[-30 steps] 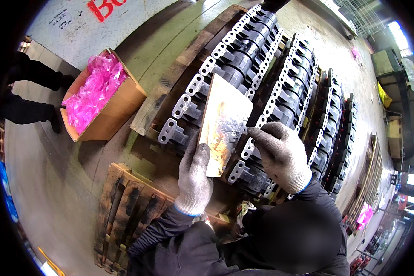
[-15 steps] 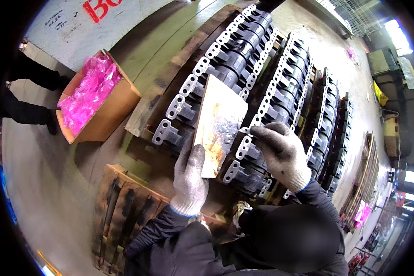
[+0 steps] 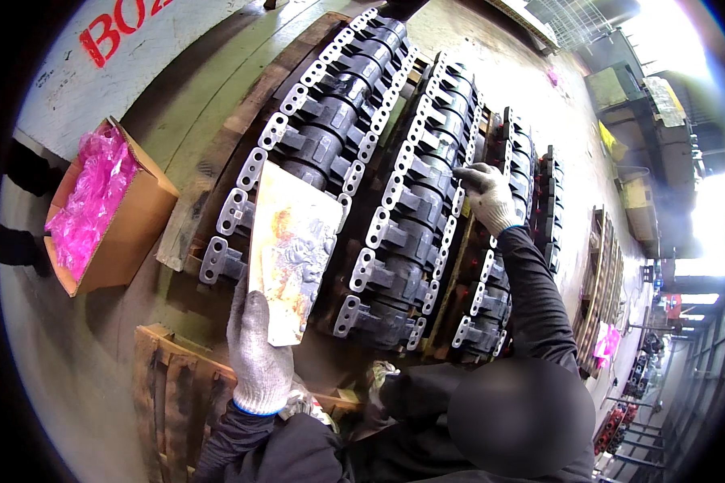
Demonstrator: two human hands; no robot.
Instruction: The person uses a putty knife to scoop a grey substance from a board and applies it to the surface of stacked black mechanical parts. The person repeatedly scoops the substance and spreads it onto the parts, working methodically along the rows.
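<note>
A: Your right hand (image 3: 486, 196) has left the near end of the tracks and now reaches far out to the right, and the sheet has dropped lower over the left track.

B: What is that hand gripping?

A: Nothing that shows. Its gloved fingertips (image 3: 464, 172) rest loose on the pale link plates of the middle track chain (image 3: 417, 233), not clenched around anything.

B: And your left hand (image 3: 258, 354)?

A: It grasps the near edge of the stained sheet (image 3: 292, 258), which lies tilted over the near end of the left track chain (image 3: 330, 121). A cardboard box (image 3: 129, 229) of pink plastic (image 3: 89, 205) sits well apart on the left, and a wooden pallet (image 3: 165, 386) lies just near of the tracks.
</note>
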